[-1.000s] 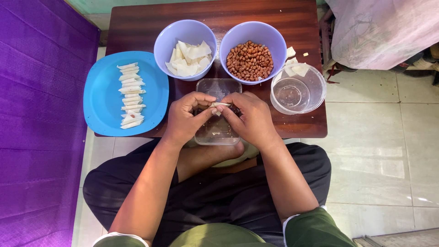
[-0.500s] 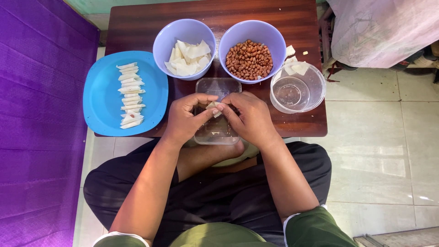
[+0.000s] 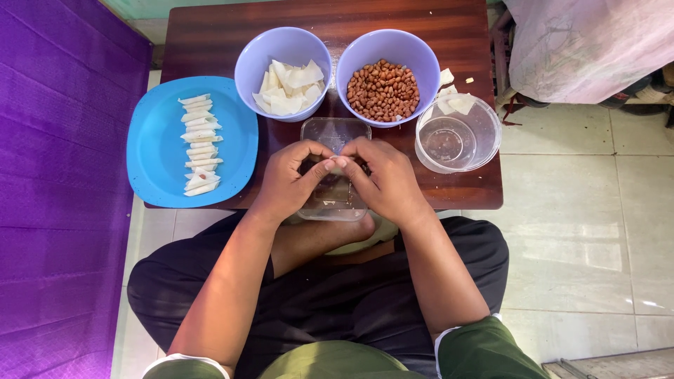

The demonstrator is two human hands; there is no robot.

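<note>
Both hands have barely shifted; left hand and right hand pinch narrowly together over clear tray; what they hold is hidden.

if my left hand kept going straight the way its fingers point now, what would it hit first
The left hand points rightward toward the right hand, and their fingertips already meet over the clear rectangular container. So it would press into the right hand's fingers first, probably; whatever small piece is pinched between them is hidden.

Bare forearms, left hand and right hand ungloved, olive-green short sleeves with white cuffs, dark black trousers, one bare foot.
</note>
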